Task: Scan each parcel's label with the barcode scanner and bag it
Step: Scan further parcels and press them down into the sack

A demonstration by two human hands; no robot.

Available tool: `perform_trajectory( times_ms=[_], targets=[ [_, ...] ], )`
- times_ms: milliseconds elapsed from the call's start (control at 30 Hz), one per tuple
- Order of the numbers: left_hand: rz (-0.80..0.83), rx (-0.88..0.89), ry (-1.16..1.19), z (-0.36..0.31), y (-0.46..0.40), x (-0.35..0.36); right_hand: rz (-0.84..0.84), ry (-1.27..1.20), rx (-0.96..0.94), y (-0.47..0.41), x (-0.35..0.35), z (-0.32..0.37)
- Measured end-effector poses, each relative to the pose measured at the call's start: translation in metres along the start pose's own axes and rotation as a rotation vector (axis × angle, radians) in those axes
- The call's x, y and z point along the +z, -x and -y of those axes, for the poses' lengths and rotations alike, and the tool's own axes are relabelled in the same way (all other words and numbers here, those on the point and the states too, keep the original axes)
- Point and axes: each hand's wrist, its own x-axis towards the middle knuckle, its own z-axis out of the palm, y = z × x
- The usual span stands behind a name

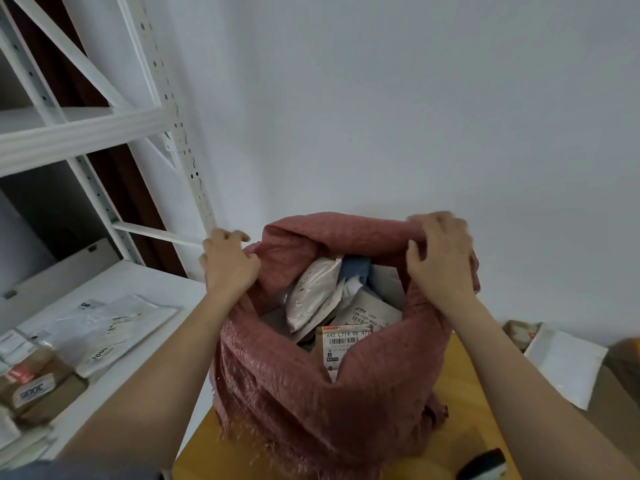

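Smooth yellow table [467, 386] | coarse woven pink sack [311, 403] | left hand [230, 265], right hand [440, 261] clutching rim | crinkled mailers [311, 292] inside

Upright pink woven sack [311, 393], labelled parcels [313, 292] inside

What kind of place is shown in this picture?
Probably a parcel sorting or storage room: a red woven sack full of labelled parcels, more parcels on a white metal shelf, and both hands holding the sack open.
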Motion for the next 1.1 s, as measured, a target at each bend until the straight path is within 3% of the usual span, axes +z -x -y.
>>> perform_trajectory(
  times_ms=[67, 167, 233, 300, 433, 567, 667, 833, 933, 1000, 1100],
  targets=[
    [0.239, 0.088, 0.016, -0.004, 0.002, -0.001, 0.219, -0.022, -0.096, 0.001, 0.004, -0.001],
    [0.541, -0.069, -0.192, 0.012, 0.007, 0.008, 0.558, 0.182, 0.124, 0.008, 0.007, -0.024],
    [0.562, -0.222, -0.310, 0.029, 0.013, 0.012, 0.702, 0.305, 0.336, 0.016, 0.000, -0.044],
    [0.528, -0.275, -0.358, 0.032, 0.020, 0.012, 0.764, 0.332, 0.422, 0.022, -0.008, -0.054],
    [0.437, -0.131, -0.389, 0.011, 0.034, 0.011, 0.771, 0.251, 0.221, 0.030, -0.011, -0.033],
    [0.462, 0.061, -0.334, -0.020, 0.048, 0.014, 1.115, 0.086, 0.083, 0.035, -0.024, -0.009],
    [0.598, 0.096, -0.376, -0.025, 0.065, 0.018, 1.310, 0.207, 0.016, 0.051, -0.027, -0.013],
    [0.865, -0.018, -0.635, -0.012, 0.097, 0.017, 1.468, 0.356, 0.007, 0.079, -0.047, -0.018],
    [1.042, -0.055, -0.704, -0.004, 0.105, 0.010, 1.470, 0.413, -0.023, 0.094, -0.058, -0.016],
    [1.019, -0.029, -0.657, -0.002, 0.108, 0.008, 1.335, 0.297, 0.009, 0.103, -0.056, -0.008],
    [0.798, -0.042, -0.532, -0.010, 0.127, -0.007, 1.210, 0.121, 0.000, 0.113, -0.044, 0.016]
  ],
)
